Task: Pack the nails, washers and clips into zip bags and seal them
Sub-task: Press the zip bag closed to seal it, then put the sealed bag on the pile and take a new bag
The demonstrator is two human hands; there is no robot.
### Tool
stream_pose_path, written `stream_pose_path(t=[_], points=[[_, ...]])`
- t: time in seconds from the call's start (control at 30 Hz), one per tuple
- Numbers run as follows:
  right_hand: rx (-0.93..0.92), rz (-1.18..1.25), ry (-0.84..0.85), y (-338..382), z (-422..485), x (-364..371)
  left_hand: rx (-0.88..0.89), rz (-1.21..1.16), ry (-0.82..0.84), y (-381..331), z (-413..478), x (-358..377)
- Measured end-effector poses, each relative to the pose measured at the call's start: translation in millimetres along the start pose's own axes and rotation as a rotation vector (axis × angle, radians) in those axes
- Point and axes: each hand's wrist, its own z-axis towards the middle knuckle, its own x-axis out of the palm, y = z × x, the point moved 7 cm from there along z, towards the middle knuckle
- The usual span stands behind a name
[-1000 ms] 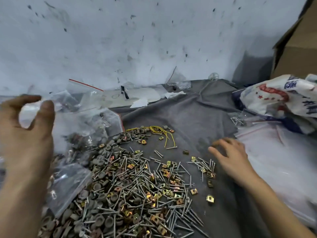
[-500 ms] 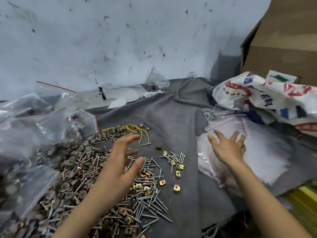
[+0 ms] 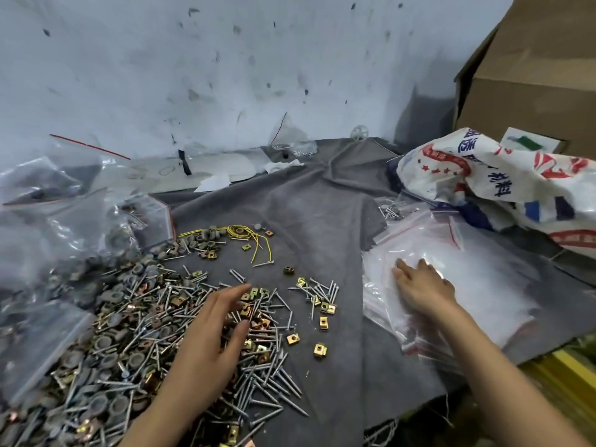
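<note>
Steel nails [image 3: 264, 379] lie heaped with grey washers [image 3: 106, 343] and brass-coloured clips [image 3: 320, 350] on the near grey cloth [image 3: 322, 221], where the left hand [image 3: 213, 343] rests spread, fingers loosely open, holding nothing. Beside it the right hand [image 3: 422, 287] lies flat and open on the stack of empty zip bags [image 3: 483, 285]. Farther back, a crumpled woven sack [image 3: 503, 175] bears blue and red printing too distorted to read, before a cardboard box [image 3: 529, 82].
</note>
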Motion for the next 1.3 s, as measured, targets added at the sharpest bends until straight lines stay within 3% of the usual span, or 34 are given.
stream_pose_path(t=[0.2,0.33,0.43,0.63,0.7,0.8,0.93,1.0,1.07,1.1,1.23,1.3], points=[[0.013,0.108,-0.047,-6,3,-3,-0.010,-0.038,-0.001,0,0,-1],[-0.040,0.181,-0.285,10,-24,-26,-0.027,-0.093,-0.082,0,1,-11],[-0.275,0.245,-0.451,56,-70,-43,-0.077,-0.222,-0.113,1,0,-13],[-0.730,0.066,-0.409,153,-169,-2,-0.272,-0.688,-0.030,2,-4,-6],[-0.780,0.029,-0.425,165,-185,9,-0.337,-0.674,-0.110,8,-3,-12],[-0.828,0.023,-0.432,171,-196,24,-0.349,-0.419,-0.239,16,1,-30],[-0.910,0.069,-0.351,172,-205,31,-0.442,-0.410,-0.207,30,0,-31],[-0.888,0.330,-0.198,169,-203,30,-0.478,-0.481,-0.195,34,0,-29],[-0.752,0.742,0.110,165,-196,30,-0.485,-0.530,-0.154,34,0,-25],[-0.681,0.907,0.186,163,-192,28,-0.480,-0.551,-0.121,31,1,-22],[-0.399,1.310,0.255,163,-167,19,-0.399,-0.573,0.018,17,1,-13],[-0.316,1.371,0.260,170,-161,19,-0.322,-0.572,0.107,7,0,-7]])
